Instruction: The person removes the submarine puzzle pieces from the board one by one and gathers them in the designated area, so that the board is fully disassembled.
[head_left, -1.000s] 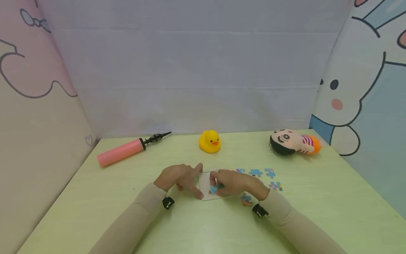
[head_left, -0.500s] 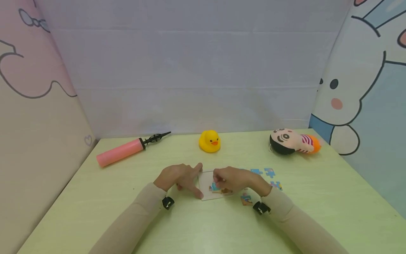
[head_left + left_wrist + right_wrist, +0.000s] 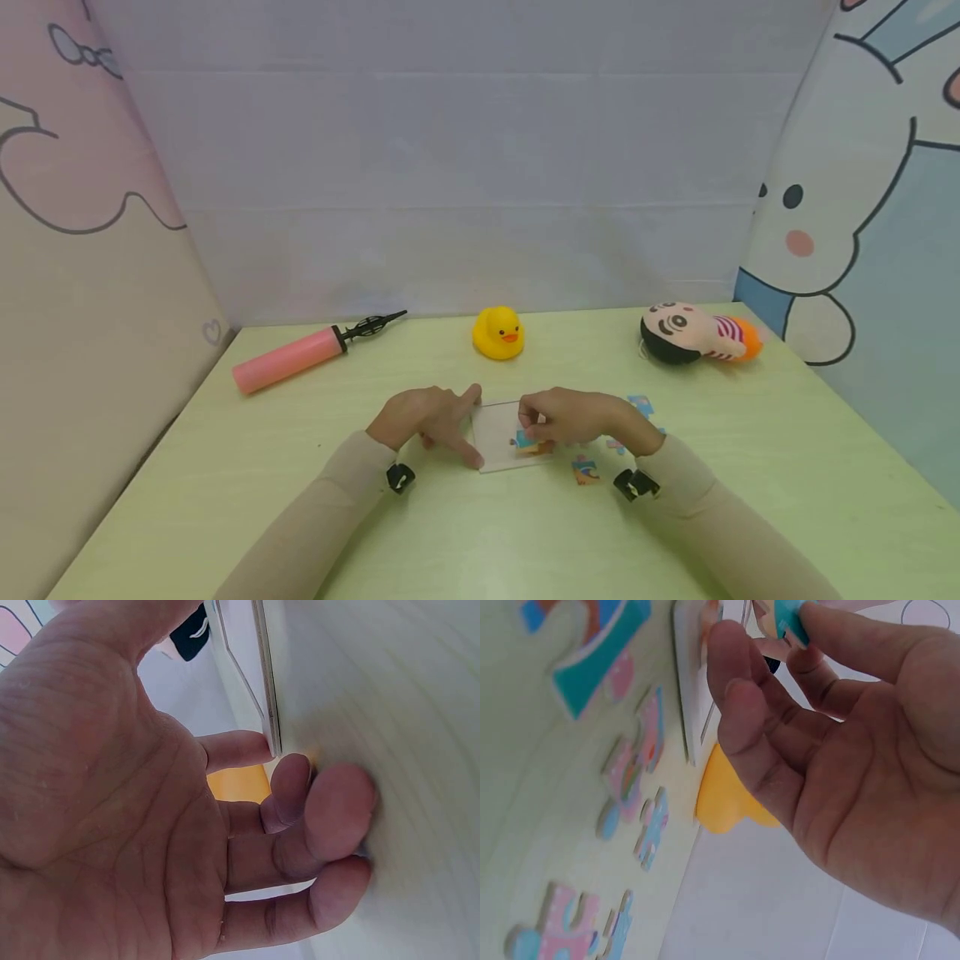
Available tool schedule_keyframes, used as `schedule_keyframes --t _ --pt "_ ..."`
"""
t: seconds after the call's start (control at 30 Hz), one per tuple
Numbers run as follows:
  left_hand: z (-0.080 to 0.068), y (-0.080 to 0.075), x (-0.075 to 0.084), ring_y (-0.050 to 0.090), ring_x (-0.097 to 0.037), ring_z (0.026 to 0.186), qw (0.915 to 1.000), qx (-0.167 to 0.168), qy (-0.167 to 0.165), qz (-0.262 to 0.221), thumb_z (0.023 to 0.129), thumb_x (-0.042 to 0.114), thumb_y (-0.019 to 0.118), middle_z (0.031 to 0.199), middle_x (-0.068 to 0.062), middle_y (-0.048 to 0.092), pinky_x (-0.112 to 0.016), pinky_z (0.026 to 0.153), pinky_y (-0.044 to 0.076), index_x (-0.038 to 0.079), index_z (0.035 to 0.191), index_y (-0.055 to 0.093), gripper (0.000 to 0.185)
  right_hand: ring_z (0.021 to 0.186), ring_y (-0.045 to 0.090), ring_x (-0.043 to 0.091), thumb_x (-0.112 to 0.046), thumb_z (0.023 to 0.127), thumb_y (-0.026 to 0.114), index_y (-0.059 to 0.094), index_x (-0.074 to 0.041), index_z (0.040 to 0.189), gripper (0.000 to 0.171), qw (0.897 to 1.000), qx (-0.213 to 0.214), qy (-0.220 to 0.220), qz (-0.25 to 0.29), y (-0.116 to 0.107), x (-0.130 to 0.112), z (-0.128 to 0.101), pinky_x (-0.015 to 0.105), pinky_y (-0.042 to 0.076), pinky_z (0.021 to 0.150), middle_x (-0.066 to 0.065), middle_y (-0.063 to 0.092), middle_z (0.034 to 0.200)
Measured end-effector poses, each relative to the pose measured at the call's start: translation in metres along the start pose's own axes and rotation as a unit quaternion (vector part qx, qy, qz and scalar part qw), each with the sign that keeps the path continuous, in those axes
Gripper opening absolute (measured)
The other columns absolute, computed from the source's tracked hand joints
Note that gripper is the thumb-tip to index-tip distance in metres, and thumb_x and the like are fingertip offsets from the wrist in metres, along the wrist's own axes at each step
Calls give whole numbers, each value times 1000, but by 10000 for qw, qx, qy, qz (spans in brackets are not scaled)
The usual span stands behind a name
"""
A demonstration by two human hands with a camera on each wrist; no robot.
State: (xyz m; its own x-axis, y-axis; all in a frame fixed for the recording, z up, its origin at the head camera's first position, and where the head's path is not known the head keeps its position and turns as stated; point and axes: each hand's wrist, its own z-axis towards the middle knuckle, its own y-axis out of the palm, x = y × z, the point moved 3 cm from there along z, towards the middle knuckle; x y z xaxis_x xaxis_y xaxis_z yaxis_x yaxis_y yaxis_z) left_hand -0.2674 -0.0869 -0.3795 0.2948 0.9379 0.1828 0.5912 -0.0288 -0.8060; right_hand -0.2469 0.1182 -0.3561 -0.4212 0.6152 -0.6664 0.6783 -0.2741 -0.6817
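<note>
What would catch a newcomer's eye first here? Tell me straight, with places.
At the table's middle, the left hand steadies a pale puzzle tray by its left edge while the right hand pinches a teal puzzle piece over it. Behind them a yellow rubber duck sits at the far edge, between a pink air pump at far left and a plush doll at far right.

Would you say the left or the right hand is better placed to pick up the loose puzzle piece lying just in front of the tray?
Probably the right hand: the loose piece lies on its side, close by its wrist. The left hand rests against the tray at its far edge, steadying it.
</note>
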Motion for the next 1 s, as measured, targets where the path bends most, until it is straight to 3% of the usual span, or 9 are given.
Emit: schedule_keyframes --t 0.3,0.63,1.0 --pt "1 0 0 46 -18 50 9999 -91 -30 -48 70 67 80 75 -3 49 -32 56 36 29 143 32 95 67 48 7 -12 102 58 53 -11 92 11 9985 -27 -342 -416 -2 12 -12 24 42 66 -5 52 82" --pt "2 1 1 44 -18 50 10000 -89 -21 -37 71 67 80 75 -3 48 -32 55 34 29 143 32 94 61 45 6 -14 102 59 53 -12 91 12 9994 77 -187 -278 -6 25 -33 24 40 61 -6 48 74" --pt "0 1 1 46 -19 51 9999 -97 14 -102 71 66 80 79 -4 52 -32 56 35 27 147 31 98 66 47 7 -15 101 61 55 -13 91 11 9994 105 -32 -317 -12 38 -59 24 40 61 -6 50 78"
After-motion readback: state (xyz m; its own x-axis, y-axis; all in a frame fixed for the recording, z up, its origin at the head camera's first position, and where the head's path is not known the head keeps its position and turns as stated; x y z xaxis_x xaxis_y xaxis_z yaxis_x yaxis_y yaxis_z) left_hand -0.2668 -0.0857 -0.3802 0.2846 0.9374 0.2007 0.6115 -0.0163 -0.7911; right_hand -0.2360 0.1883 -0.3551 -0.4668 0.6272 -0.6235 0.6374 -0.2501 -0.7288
